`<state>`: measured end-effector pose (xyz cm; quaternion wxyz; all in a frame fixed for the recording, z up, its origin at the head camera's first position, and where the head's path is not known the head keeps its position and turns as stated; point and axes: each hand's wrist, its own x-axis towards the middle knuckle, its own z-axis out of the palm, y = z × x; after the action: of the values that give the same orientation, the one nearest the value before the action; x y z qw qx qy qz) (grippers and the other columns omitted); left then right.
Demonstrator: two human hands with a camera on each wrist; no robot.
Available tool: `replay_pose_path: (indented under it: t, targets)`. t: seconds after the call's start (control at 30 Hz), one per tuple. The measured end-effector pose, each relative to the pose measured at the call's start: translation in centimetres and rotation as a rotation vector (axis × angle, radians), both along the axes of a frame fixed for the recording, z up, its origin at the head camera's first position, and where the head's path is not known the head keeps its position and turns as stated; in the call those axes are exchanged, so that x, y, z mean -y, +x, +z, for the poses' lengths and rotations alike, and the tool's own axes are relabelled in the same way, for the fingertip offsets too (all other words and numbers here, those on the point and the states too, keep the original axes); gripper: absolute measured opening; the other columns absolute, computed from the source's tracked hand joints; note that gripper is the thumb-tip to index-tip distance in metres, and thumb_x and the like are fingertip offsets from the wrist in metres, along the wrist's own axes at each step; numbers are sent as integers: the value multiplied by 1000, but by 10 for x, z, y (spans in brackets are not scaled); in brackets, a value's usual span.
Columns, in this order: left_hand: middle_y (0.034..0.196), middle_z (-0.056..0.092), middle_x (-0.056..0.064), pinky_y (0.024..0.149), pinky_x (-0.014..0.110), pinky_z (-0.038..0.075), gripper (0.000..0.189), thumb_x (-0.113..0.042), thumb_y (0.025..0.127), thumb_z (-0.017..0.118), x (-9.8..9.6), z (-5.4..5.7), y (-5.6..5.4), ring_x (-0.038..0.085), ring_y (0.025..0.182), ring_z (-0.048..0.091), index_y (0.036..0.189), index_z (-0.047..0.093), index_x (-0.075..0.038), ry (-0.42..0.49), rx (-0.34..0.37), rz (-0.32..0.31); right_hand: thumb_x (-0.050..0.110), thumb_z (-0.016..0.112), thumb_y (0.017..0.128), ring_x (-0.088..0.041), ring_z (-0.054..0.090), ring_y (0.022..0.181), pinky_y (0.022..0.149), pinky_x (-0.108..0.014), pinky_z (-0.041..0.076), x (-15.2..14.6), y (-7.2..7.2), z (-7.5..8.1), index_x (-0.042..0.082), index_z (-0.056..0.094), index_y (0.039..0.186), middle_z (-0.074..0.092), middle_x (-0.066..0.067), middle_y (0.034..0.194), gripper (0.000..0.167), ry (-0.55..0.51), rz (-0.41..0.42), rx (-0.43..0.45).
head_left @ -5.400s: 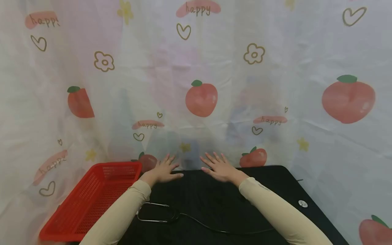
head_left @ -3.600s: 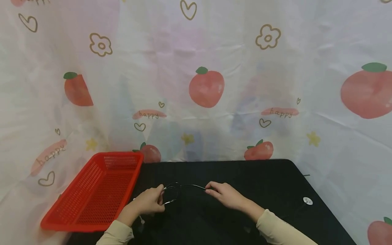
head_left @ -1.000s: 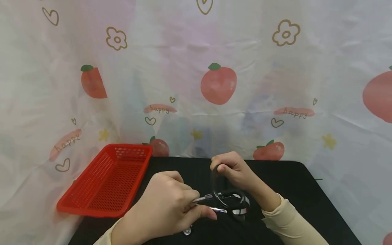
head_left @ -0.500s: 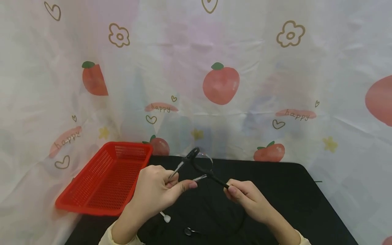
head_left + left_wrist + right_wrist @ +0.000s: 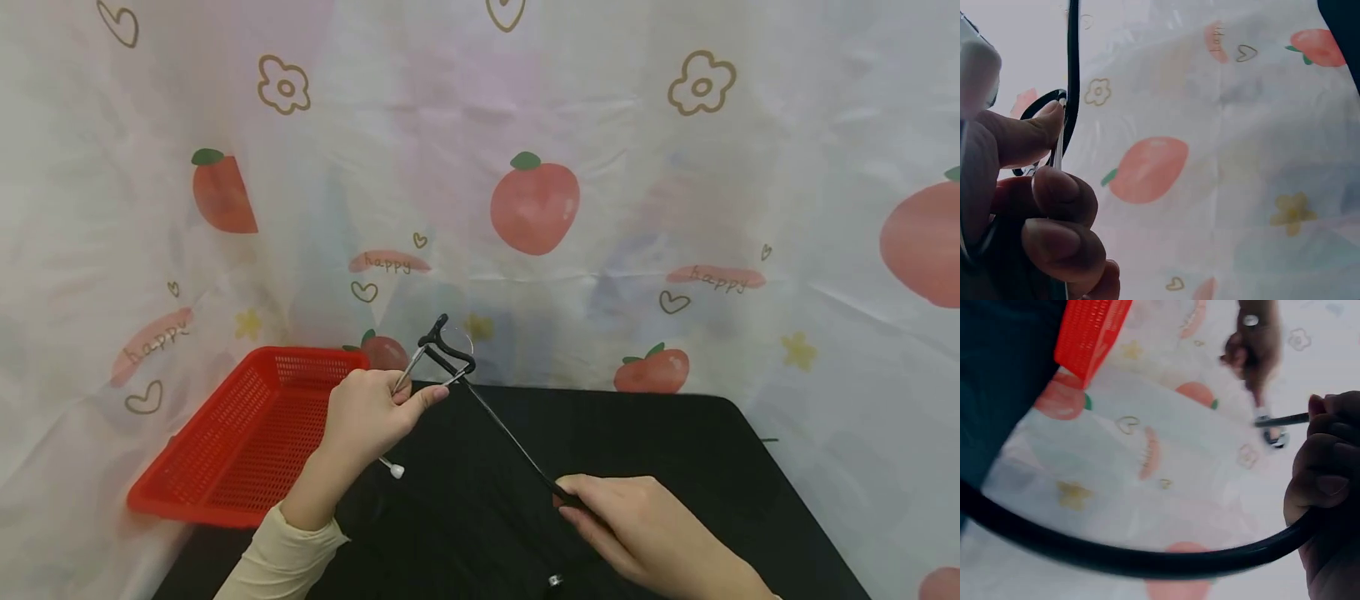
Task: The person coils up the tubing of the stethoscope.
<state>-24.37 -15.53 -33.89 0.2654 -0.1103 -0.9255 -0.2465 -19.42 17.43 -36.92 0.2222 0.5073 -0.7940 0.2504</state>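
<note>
A stethoscope (image 5: pixel 504 425) with black tubing and metal ear tubes is held up above the black table. My left hand (image 5: pixel 367 417) grips the ear tubes, the black fork pointing up and away from me. One pale ear tip (image 5: pixel 396 471) sticks out below that hand. In the left wrist view, the left thumb and fingers (image 5: pixel 1063 247) curl about a metal ear tube (image 5: pixel 1058 150). Lower at the right, my right hand (image 5: pixel 645 525) pinches the tubing, which runs straight between both hands. The right wrist view has more black tube (image 5: pixel 1166 564) looping down from the right fist (image 5: pixel 1329 469).
A red perforated plastic basket (image 5: pixel 195 515) stands at the table's left side. The black table (image 5: pixel 675 450) reaches back to a fruit-printed curtain (image 5: pixel 540 317) that hangs behind and at both sides. A small shiny metal piece (image 5: pixel 555 581) shows at the bottom, left of the right hand.
Both hands earlier lay open, and the stethoscope lay on the table; they then took it up. Lately the left hand rose leftward and the right moved down and right, drawing the tubing straight.
</note>
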Motion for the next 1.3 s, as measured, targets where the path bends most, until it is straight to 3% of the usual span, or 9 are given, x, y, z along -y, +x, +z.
replay_pose_path:
  t: [0.03, 0.13, 0.27, 0.43, 0.57, 0.7, 0.83, 1.03, 1.3]
  targets:
    - [51, 19, -11, 48, 27, 16, 67, -57, 85, 78, 0, -1, -1, 9, 52, 20, 55, 30, -21, -10, 11, -1, 21, 60, 106, 12, 41, 67, 65, -4, 38, 2, 1, 5, 20, 63, 112, 51, 20, 81, 6, -1, 18, -61]
    - [52, 17, -11, 48, 27, 15, 68, -59, 85, 77, -4, -1, -2, 8, 51, 19, 54, 29, -22, -48, 30, -17, 26, 51, 110, 8, 39, 65, 63, -5, 36, 10, 2, 24, 16, 66, 107, 51, 17, 79, 19, -8, 63, -233]
    - [52, 16, -10, 48, 27, 16, 69, -62, 86, 75, -9, 5, 2, 9, 50, 20, 54, 29, -21, -96, 61, -28, 25, 46, 112, 1, 25, 63, 57, -9, 26, 25, 6, 59, 16, 67, 98, 44, 13, 75, 27, 29, 77, -496]
    - [48, 20, -11, 45, 26, 18, 68, -64, 86, 73, -23, 16, 14, 9, 44, 26, 53, 32, -21, -159, 92, -59, 6, 43, 107, -5, 25, 61, 56, -15, 24, 41, 10, 104, 17, 65, 97, 40, 9, 73, 27, 103, 125, -761]
    - [46, 20, -14, 43, 25, 16, 65, -62, 86, 75, -40, 20, 27, 6, 40, 24, 52, 34, -24, -241, 70, -144, 4, 46, 106, -7, 24, 59, 54, -17, 20, 51, 0, 136, 17, 64, 97, 39, 6, 72, 24, 95, 198, -893]
    - [46, 23, -16, 42, 23, 14, 61, -61, 85, 76, -51, 23, 45, 3, 39, 23, 53, 39, -26, -326, 15, -207, 26, 53, 109, -6, 24, 57, 50, -18, 18, 54, -19, 157, 18, 65, 97, 39, 6, 71, 19, 28, 249, -832]
    - [45, 25, -15, 41, 22, 14, 59, -62, 87, 73, -54, 28, 65, 2, 39, 22, 54, 40, -26, -396, -72, -273, 37, 55, 106, -5, 30, 54, 46, -20, 22, 50, -42, 162, 19, 67, 95, 40, 6, 71, 24, -10, 236, -722]
    - [43, 28, -15, 46, 17, 12, 59, -59, 90, 73, -51, 37, 90, -2, 42, 18, 55, 38, -25, -417, -242, -397, 38, 52, 106, -3, 32, 52, 50, -16, 30, 44, -72, 150, 14, 68, 96, 45, 6, 72, 30, -60, 270, -501]
    - [45, 35, -16, 52, 14, 14, 57, -55, 88, 77, -53, 42, 100, -2, 43, 19, 55, 42, -25, -399, -400, -488, 41, 44, 108, -3, 27, 54, 52, -17, 27, 59, -91, 126, 15, 67, 93, 43, 8, 70, 37, -118, 406, -277]
